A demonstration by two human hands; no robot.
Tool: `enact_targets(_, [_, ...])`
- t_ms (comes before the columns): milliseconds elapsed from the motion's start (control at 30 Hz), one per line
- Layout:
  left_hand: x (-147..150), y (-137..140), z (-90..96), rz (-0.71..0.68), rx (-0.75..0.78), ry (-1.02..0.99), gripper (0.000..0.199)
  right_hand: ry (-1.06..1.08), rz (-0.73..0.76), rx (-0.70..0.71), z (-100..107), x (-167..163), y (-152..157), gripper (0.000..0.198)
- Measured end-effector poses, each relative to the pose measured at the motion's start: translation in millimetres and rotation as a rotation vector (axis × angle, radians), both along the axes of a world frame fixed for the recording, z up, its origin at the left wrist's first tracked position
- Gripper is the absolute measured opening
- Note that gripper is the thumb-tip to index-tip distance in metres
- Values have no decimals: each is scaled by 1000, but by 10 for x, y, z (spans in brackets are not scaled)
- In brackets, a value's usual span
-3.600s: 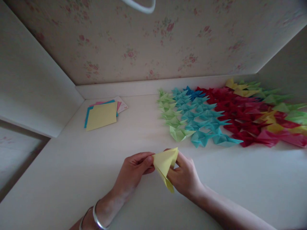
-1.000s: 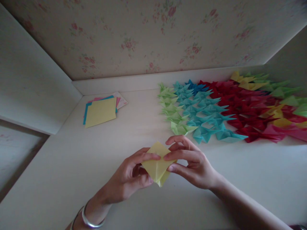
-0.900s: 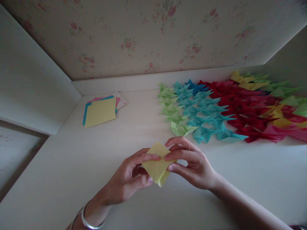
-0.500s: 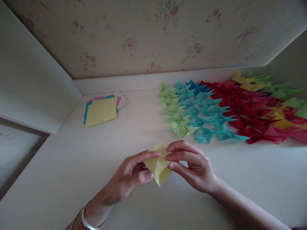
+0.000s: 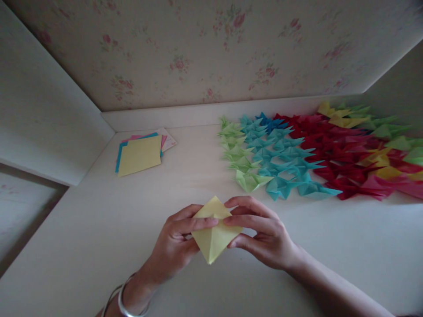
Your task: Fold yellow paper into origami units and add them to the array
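A pale yellow sheet of origami paper [image 5: 211, 242], folded into a diamond with a crease down its middle, is held between both hands just above the white table. My left hand [image 5: 180, 237] grips its left corner, the index finger lying across the top face and the thumb hidden beneath. On the other side my right hand [image 5: 262, 231] pinches the right corner, its fingertips on the upper face and the thumb at the lower right edge. One point of the diamond faces me and the opposite one faces the wall.
Several folded paper cranes stand in rows at the right: light green cranes [image 5: 253, 179], turquoise cranes [image 5: 280, 187] and red cranes [image 5: 346, 187], with yellow and pink among them. A stack of square paper [image 5: 140, 156] lies back left. Floral wall [image 5: 198, 53] closes the back.
The yellow paper's lower flap, which stood apart before, now lies together with the upper layer as one flat diamond. My left thumb has slipped under the paper.
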State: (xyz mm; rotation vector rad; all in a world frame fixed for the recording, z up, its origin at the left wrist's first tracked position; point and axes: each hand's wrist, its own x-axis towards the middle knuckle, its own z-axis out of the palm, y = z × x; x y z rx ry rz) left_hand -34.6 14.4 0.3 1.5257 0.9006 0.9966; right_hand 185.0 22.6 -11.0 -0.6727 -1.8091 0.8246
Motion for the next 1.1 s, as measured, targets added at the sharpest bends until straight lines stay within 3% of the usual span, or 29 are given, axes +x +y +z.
enact_targets(133, [-19,-11,1,7,148,110,44,29,42,-40,16,36,26,26])
enact_targets(300, [-40,-22,17,9,187,152,39,39,54,-59,18,49,44,23])
enact_targets(433, [-8,-37,65,82,101,186,24,26,22,-102,8,17,41,21])
enact_targets(767, [49,-10,129,78,-189,129,21,164,-155,-514,-9,-173,-21,10])
enact_targets(933, [31,-6,112,86,-248,140,28,234,-252,-552,-19,-172,-11,9])
enact_targets(1100, [32,-14,113,62,-262,154,28,266,-260,-566,-36,-158,-8,9])
